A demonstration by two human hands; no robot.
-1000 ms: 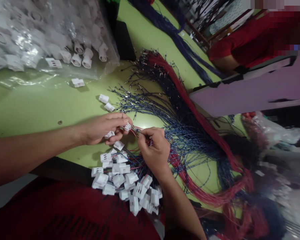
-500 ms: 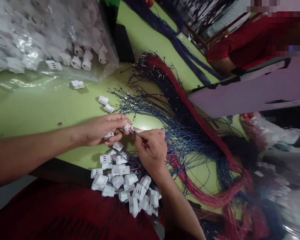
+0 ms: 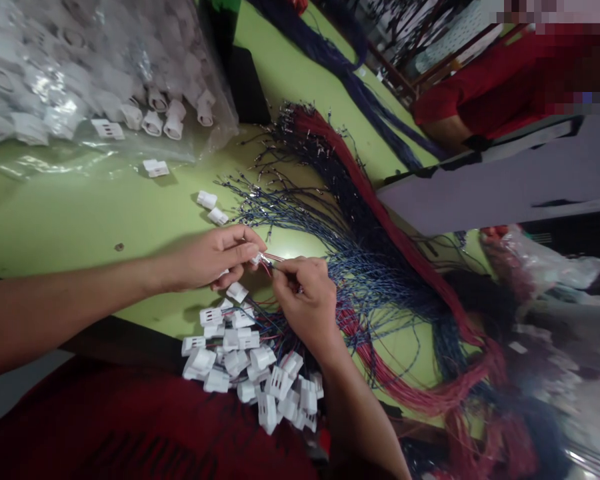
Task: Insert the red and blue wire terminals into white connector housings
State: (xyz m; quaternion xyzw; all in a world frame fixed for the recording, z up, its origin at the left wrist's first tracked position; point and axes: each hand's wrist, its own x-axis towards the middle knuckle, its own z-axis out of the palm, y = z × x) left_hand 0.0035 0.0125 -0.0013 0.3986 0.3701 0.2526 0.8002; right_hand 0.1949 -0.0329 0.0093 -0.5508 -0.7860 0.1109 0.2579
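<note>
Fingers of the left hand (image 3: 207, 257) pinch a small white plastic connector housing (image 3: 255, 258) just above the green counter (image 3: 80, 220), its open end facing right toward the right hand (image 3: 305, 300). That hand's fingers are closed on the thin red wire (image 3: 273, 260), whose long axis runs left to right, its tip at the housing's mouth; whether it has entered is too small to tell. The two hands nearly touch, the right one nearer the wire supply. Below them, a heap of white housings with wires fitted (image 3: 253, 370) lies at the counter's near edge. To the right fans a spread of loose blue and red wires with metal terminals (image 3: 375, 267). At upper left, a clear plastic bag (image 3: 85, 80) holds many more white housings, a few spilled beside it.
</note>
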